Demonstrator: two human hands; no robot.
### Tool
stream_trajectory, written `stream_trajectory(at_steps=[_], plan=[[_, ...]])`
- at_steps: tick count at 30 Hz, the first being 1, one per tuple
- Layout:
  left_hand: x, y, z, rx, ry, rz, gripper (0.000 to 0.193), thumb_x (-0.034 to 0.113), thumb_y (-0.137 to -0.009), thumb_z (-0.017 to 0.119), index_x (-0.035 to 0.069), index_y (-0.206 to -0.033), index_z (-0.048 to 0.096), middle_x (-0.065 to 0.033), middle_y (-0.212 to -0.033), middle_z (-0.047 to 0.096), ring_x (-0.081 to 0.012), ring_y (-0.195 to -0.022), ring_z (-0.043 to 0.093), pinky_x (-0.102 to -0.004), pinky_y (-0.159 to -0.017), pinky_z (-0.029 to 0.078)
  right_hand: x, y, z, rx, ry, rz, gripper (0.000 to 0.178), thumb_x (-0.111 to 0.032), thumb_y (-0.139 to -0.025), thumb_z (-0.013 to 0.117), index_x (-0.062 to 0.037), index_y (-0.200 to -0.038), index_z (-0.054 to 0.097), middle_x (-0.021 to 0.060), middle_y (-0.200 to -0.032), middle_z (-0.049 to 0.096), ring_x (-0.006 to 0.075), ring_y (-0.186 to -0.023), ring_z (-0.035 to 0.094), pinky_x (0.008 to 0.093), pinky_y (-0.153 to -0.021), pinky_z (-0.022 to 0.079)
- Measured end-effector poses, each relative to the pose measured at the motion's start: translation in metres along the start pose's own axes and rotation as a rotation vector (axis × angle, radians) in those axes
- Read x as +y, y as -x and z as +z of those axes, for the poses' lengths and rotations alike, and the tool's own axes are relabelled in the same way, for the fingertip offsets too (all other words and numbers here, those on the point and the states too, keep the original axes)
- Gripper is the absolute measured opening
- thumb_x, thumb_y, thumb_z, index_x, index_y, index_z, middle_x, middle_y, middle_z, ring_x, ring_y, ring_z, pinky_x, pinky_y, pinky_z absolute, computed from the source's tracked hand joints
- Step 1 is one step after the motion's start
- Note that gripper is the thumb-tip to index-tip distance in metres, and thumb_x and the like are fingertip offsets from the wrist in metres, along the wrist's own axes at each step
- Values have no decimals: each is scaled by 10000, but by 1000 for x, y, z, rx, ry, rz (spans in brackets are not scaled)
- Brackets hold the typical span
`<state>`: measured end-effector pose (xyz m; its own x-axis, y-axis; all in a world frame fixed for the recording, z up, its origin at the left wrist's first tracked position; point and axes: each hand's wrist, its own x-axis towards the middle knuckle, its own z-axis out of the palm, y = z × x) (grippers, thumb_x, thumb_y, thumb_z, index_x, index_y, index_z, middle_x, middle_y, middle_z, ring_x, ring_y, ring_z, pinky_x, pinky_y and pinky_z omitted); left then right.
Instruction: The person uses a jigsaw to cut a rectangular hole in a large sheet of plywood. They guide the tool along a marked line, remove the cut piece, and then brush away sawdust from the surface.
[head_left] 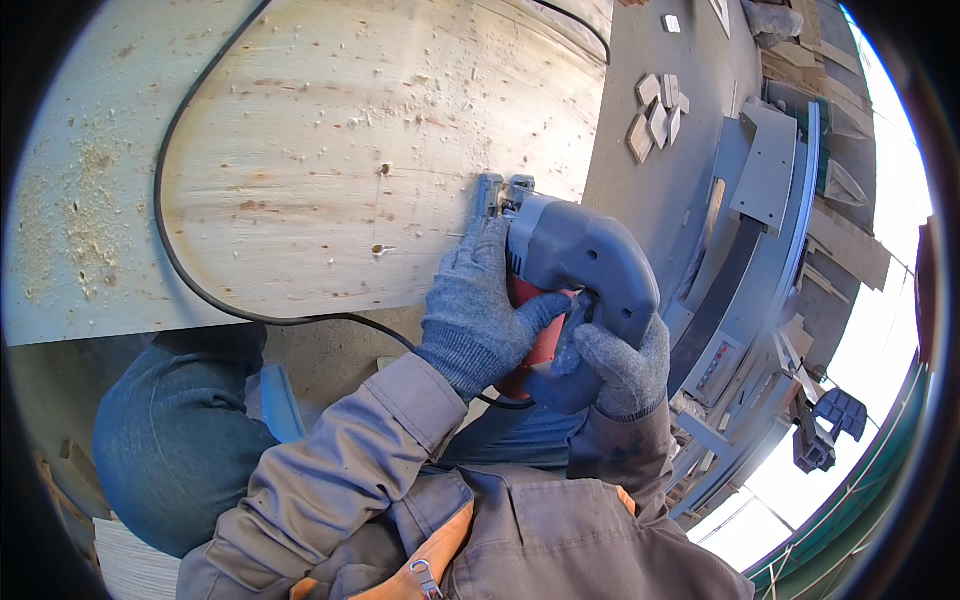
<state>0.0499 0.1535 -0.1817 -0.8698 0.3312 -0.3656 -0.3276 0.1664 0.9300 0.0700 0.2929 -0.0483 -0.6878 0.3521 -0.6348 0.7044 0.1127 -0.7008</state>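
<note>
The left hand [468, 290] is gripping the left side of the grey-and-red jigsaw [572, 237]; the right hand [632, 372] is wrapping around its handle. The jigsaw is sitting over the near right corner of the pale board [300, 130], its shoe [488, 192] pointing far. For steady handling, both hands should be holding the shoe flat, with the black cord [164, 165], looping across the board's left, lying clear.

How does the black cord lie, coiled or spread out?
Spread out: the black cord runs in a wide, open curve across the pale board.
</note>
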Motion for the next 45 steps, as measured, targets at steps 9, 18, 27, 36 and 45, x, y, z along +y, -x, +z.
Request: stream_trajectory(at_steps=[9,18,27,36,45], plan=[[2,-2,0,2,-5,-18,995,515,-787,889,-36,-1488,447,-273,-1207,657,-398,-1127,666,-494,-1007,518,-5,-2,4,41,46,19,545,-30,-768,772,55,-1293,652,129,-1139,730,221,-969,727,358,-853,605],[2,-2,0,13,15,-4,963,512,-789,888,-29,-1464,466,-266,-1203,660,-401,-1126,666,-497,-1008,515,-9,-3,7,32,17,3,532,-24,-762,764,54,-1277,658,117,-1105,725,206,-930,720,346,-813,598],[0,-4,2,36,-9,13,980,516,-779,893,-28,-1469,457,-275,-1204,656,-416,-1122,664,-505,-1001,514,-9,-3,5,61,57,16,539,-34,-758,778,48,-1278,659,117,-1095,722,205,-924,716,337,-800,597],[0,-8,1,24,-64,-8,938,519,-775,895,-25,-1424,491,-257,-1120,669,-398,-1068,681,-499,-960,528,-8,-5,6,83,46,44,551,-61,-748,799,50,-1269,657,112,-1082,720,205,-921,716,342,-805,598],[4,-12,-2,14,7,-9,903,485,-783,902,-25,-1413,504,-257,-1137,679,-397,-1073,690,-481,-975,538,-8,-8,3,7,10,18,534,-50,-765,793,62,-1268,652,122,-1067,725,211,-908,721,340,-800,602]])
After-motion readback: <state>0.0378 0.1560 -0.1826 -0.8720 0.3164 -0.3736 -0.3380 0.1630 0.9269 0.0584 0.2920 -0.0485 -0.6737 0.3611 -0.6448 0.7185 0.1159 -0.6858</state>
